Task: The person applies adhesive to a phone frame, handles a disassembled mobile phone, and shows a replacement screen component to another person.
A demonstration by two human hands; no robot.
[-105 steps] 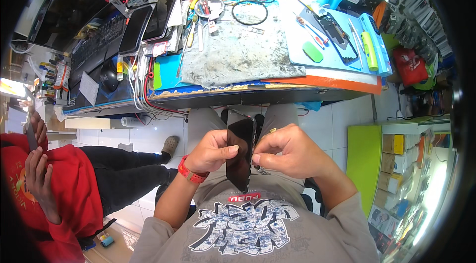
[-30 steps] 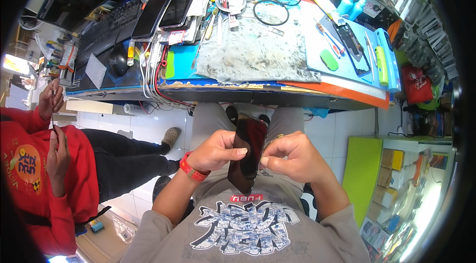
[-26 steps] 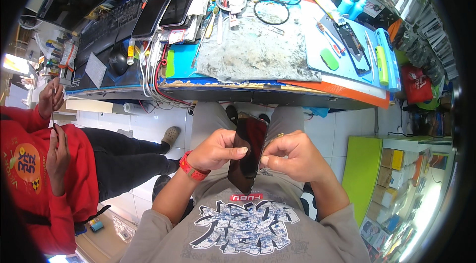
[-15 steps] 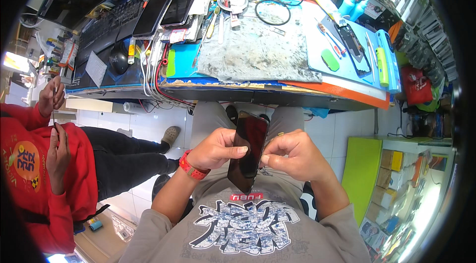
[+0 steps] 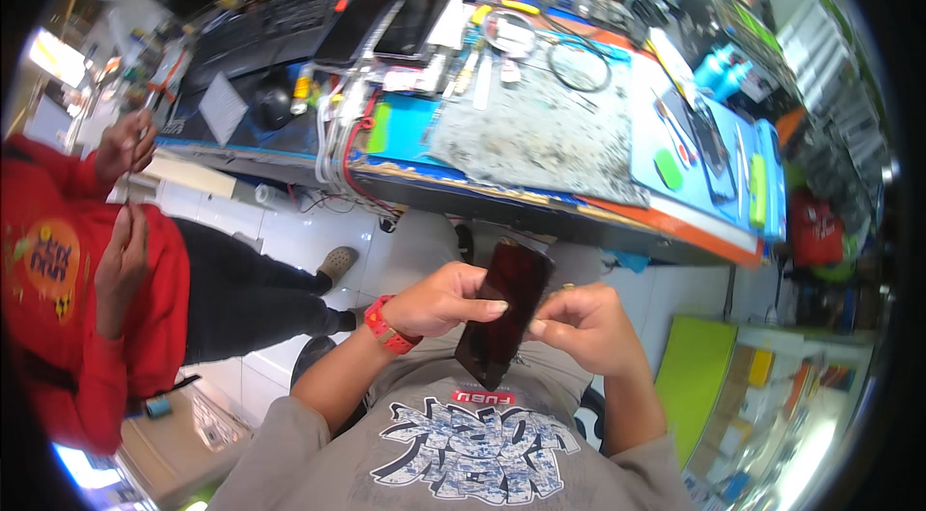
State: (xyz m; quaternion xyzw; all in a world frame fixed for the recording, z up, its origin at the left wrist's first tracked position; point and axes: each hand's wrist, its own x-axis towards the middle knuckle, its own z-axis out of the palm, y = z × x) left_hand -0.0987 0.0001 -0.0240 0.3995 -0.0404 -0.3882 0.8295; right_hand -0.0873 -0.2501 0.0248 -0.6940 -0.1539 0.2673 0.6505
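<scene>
A dark, glossy phone or screen panel (image 5: 511, 280) is tilted upright over my lap. My left hand (image 5: 444, 304) grips its left side, thumb across the dark face. At the right edge my right hand (image 5: 584, 328) has thumb and forefinger pinched together; whatever lies between those fingertips is too small to make out. Above my hands, the workbench holds a stained grey mat (image 5: 535, 130) and a light blue mat (image 5: 646, 174) with an opened phone housing (image 5: 709, 149), slim tools and a green pad (image 5: 667, 167). Two dark phones (image 5: 352, 27) lie on papers at the back.
A co-worker in red (image 5: 145, 289) stands at left, hands (image 5: 123, 222) around a thin object. A keyboard (image 5: 236, 43), mouse (image 5: 273, 98) and hanging cables occupy the bench's left. A green-topped display case (image 5: 694, 357) is at right, a red bag (image 5: 818, 231) behind it.
My view has rotated, so the bench now slopes down to the right and looks blurrier. My hands and the panel sit slightly lower and further right in the picture, in the same hold.
</scene>
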